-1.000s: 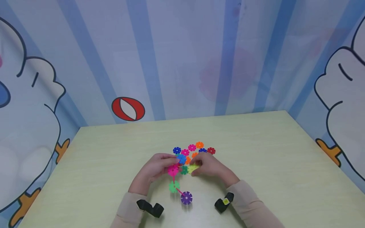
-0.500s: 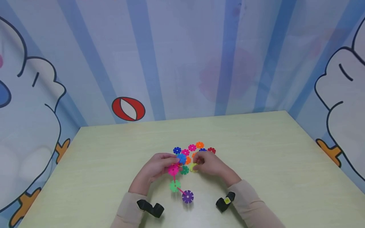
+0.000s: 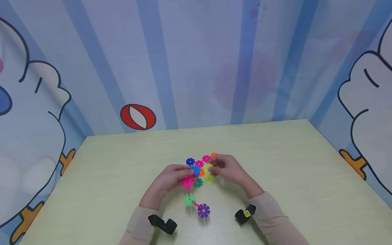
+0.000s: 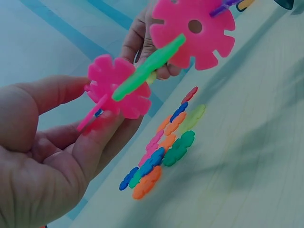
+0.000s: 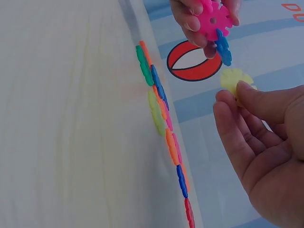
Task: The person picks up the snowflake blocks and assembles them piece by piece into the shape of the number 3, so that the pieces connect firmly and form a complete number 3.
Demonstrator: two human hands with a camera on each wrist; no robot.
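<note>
My left hand (image 3: 168, 180) pinches a chain of interlocked plastic snowflake discs between thumb and fingers. In the head view the chain shows a blue disc (image 3: 196, 170), a pink disc (image 3: 188, 182), a light green disc (image 3: 189, 199) and a purple disc (image 3: 203, 210) at its lower end. Another pink disc (image 4: 199, 35) of the chain faces the left wrist view. Held up between my right thumb and fingertips is a yellow snowflake disc (image 5: 232, 78), apart from the chain. My right hand (image 3: 229, 168) is just right of the blue disc.
Loose snowflake discs lie flat on the table (image 3: 122, 170) beyond and below the hands, among them a dark green disc (image 4: 179, 148), a yellow-green disc (image 3: 209, 179) and a red disc (image 5: 189, 213). A printed backdrop (image 3: 202, 68) rises behind the table's far edge.
My right hand has lifted a yellow disc off the table and moved it up and away, leaving the yellow-green disc behind. The chain's lower end has swung slightly to the right.
</note>
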